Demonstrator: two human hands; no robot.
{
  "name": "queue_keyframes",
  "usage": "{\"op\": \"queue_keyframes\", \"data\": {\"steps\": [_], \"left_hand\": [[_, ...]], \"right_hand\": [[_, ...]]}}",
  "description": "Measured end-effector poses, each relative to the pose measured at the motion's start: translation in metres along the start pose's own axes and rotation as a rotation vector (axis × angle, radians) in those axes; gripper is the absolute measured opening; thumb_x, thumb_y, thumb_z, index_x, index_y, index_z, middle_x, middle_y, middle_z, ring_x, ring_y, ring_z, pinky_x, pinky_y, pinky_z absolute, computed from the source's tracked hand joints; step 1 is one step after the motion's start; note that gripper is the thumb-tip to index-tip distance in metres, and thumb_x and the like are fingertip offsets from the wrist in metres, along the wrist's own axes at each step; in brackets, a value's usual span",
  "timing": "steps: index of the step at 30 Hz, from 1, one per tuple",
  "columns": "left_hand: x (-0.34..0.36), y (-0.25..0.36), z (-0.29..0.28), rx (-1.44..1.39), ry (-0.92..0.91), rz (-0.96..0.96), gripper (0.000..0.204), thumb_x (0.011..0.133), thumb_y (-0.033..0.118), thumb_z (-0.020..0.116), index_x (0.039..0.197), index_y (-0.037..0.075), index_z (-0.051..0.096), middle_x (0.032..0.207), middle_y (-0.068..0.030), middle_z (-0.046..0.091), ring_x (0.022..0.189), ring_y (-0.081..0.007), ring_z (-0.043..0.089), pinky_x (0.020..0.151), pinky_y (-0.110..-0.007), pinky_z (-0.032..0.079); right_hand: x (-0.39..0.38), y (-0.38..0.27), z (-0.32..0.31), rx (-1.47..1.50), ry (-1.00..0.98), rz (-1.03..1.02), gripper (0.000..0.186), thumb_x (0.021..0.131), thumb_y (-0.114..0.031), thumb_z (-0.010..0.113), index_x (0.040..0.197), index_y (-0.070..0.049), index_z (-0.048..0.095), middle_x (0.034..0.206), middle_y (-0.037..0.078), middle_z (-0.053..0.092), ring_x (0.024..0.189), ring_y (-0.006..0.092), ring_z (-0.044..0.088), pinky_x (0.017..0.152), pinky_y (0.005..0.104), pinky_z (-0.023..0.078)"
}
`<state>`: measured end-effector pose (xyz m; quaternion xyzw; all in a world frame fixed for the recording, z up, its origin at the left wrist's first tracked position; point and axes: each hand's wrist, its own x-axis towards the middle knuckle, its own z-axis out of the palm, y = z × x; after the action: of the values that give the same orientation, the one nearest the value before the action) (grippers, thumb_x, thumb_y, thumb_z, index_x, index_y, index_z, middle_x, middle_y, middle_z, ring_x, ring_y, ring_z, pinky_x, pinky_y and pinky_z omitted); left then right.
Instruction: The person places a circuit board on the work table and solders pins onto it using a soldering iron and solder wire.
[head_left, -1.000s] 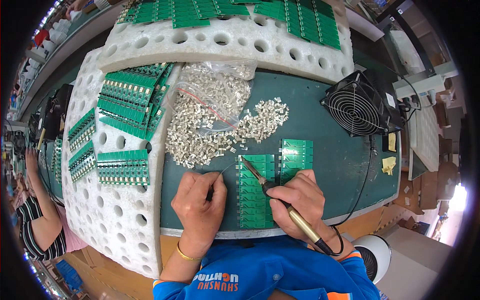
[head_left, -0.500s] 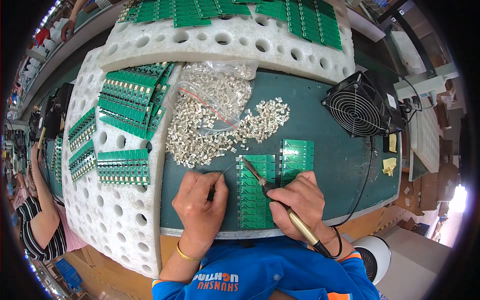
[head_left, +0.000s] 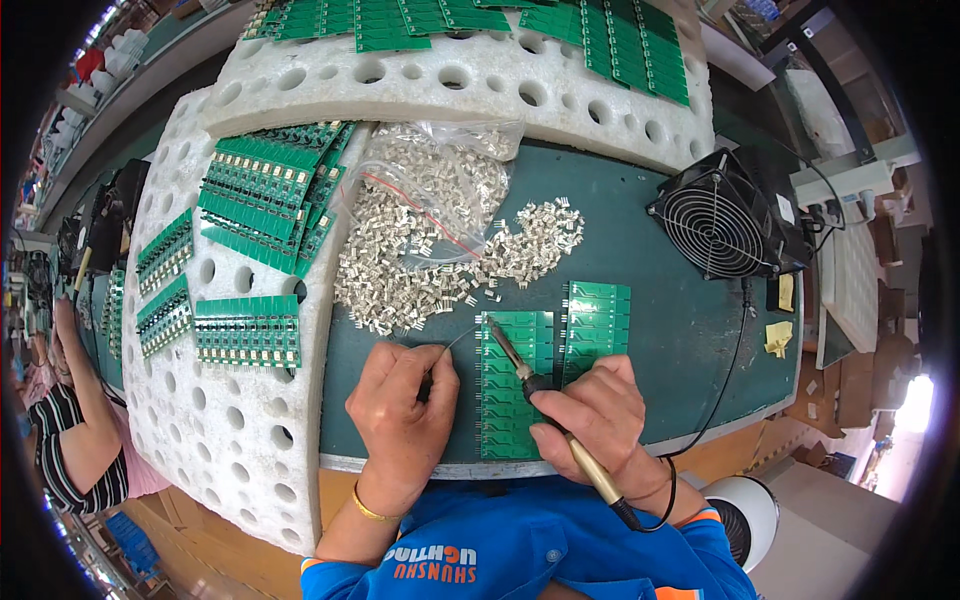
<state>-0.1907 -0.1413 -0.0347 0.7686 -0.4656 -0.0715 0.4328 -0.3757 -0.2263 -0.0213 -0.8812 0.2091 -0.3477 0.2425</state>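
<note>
One green circuit board (head_left: 512, 420) lay between the left hand (head_left: 405, 405), which pinched a thin wire (head_left: 461, 338), and the right hand (head_left: 598, 412), wrapped around a soldering iron (head_left: 537, 386) whose tip stood at the board's upper left corner. Beyond it, small whitish connectors (head_left: 400, 285) lay heaped; farther off, green panels (head_left: 390, 38) rested on white foam (head_left: 420, 100).

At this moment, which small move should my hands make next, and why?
Perhaps the left hand should feed the thin wire toward the soldering iron: the right hand holds the iron's tip near the upper left corner of a circuit board, and the wire points there.
</note>
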Motion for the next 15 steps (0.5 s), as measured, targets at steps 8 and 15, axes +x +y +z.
{"op": "queue_keyframes", "data": {"steps": [8,15], "left_hand": [[-0.0010,0.0002,0.0002,-0.007,-0.006,-0.028,0.010,0.079,-0.006,0.077,0.086,0.001,0.073,0.075,-0.0081,0.062,0.063,-0.0160,0.060,0.056,-0.027,0.048],[-0.0010,-0.0015,0.0008,-0.010,-0.008,-0.018,0.010,0.078,-0.006,0.076,0.084,0.002,0.073,0.073,-0.0075,0.063,0.063,-0.0157,0.059,0.056,-0.027,0.048]], "right_hand": [[-0.0051,-0.0007,0.0019,-0.042,-0.023,-0.022,0.037,0.075,-0.026,0.084,0.105,-0.009,0.070,0.074,0.000,0.062,0.060,0.0183,0.055,0.066,0.0348,0.040],[-0.0064,-0.0024,0.0026,-0.072,-0.041,-0.034,0.037,0.079,-0.030,0.083,0.106,-0.009,0.070,0.072,-0.001,0.060,0.060,0.0177,0.054,0.065,0.0345,0.040]]}}
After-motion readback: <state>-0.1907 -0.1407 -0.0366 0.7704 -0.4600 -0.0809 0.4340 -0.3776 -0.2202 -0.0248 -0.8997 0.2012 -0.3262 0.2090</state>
